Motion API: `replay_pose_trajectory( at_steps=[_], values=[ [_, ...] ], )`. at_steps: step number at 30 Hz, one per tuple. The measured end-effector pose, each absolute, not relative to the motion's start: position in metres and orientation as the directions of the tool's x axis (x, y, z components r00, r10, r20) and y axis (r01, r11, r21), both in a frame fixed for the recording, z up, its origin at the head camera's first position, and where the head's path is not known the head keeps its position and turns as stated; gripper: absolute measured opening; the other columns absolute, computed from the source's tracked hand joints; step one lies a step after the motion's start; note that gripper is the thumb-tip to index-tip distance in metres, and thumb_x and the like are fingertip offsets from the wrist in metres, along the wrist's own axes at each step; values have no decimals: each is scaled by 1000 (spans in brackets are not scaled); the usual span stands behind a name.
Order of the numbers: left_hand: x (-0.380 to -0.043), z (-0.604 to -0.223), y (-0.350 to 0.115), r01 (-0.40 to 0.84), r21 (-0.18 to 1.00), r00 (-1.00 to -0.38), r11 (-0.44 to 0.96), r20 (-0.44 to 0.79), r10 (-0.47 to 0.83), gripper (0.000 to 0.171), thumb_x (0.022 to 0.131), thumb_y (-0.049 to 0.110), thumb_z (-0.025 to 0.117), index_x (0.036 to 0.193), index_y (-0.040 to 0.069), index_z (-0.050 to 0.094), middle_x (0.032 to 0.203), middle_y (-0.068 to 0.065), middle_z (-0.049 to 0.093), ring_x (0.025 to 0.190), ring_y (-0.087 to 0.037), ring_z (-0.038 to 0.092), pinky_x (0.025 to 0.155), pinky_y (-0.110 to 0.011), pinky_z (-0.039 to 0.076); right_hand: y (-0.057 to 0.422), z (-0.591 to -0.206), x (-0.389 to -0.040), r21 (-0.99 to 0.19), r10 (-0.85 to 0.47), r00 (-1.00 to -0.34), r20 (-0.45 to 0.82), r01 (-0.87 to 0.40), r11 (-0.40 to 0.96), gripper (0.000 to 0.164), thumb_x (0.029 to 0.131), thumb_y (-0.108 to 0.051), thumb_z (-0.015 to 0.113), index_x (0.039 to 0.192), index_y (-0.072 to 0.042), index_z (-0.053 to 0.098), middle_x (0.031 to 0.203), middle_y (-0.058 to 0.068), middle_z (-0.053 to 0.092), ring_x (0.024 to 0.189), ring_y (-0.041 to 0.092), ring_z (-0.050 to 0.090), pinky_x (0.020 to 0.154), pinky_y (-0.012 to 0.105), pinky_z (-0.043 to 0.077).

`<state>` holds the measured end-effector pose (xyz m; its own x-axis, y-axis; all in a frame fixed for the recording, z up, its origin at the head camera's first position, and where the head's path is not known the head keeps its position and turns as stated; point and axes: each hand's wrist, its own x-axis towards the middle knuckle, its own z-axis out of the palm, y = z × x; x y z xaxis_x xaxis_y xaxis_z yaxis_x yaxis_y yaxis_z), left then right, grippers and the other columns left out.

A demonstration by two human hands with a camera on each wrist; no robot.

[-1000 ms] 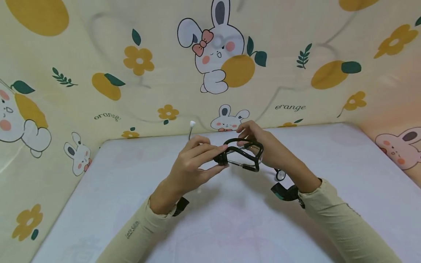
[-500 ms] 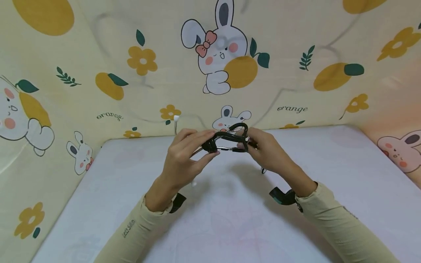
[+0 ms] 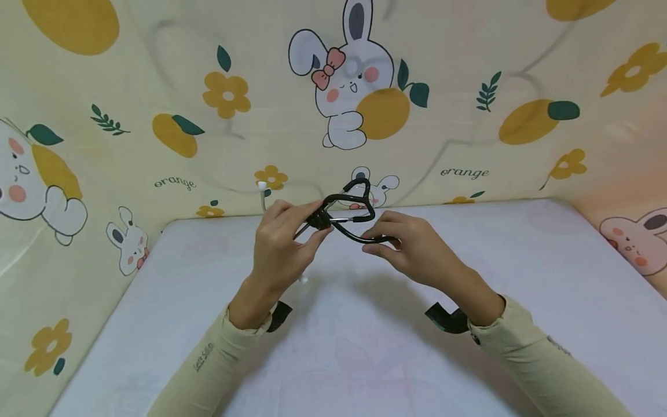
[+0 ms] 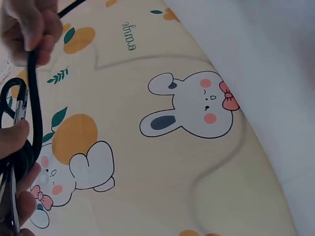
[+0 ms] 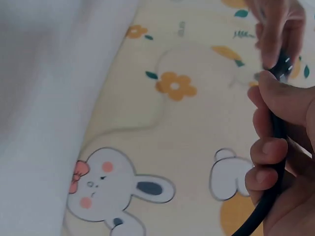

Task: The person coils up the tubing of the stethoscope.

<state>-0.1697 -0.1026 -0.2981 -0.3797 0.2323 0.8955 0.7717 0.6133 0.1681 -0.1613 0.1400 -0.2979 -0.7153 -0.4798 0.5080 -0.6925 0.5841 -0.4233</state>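
Observation:
A black stethoscope (image 3: 320, 219), folded into loops, is held up above the table. My left hand (image 3: 281, 243) pinches its bundled middle between thumb and fingers. A white ear tip (image 3: 262, 186) on a metal tube sticks up behind that hand, and another white ear tip (image 3: 303, 279) shows below it. My right hand (image 3: 417, 240) grips a stretch of tubing (image 3: 354, 236) that runs out from the bundle. In the right wrist view, the fingers of this hand curl round the black tube (image 5: 279, 128). The chest piece is hidden.
The table (image 3: 354, 347) has a pale cloth over it. Behind it rises a cream backdrop (image 3: 292, 116) printed with rabbits and oranges. Black wrist mounts (image 3: 280, 316) sit at both cuffs.
My left hand has shifted left with the bundle. The right hand has moved from behind the loops to their right, drawing out a length of tubing; the chest piece has gone from view.

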Motion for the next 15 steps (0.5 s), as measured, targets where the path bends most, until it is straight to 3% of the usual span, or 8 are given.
replay_pose_trajectory(
  at_steps=[8, 15],
  values=[
    [-176, -303, -100, 739, 143, -402, 659, 878, 260, 40, 73, 13, 89, 110, 4, 74, 96, -6, 78, 81, -22, 58, 72, -33, 48, 135, -293, -145, -308, -545, -603, 582, -784, 539, 22, 83, -19, 81, 103, -12, 75, 93, -7, 64, 72, 5, 56, 61, 19, 48],
    [-176, -306, -101, 721, -29, -361, 693, 838, 410, 36, 75, 15, 88, 108, 6, 75, 99, -3, 77, 81, -21, 59, 73, -32, 49, 131, -292, -144, -208, -553, -513, 657, -828, 521, 17, 80, -12, 82, 95, -11, 75, 88, -4, 63, 69, 4, 57, 60, 14, 47]
  ],
)
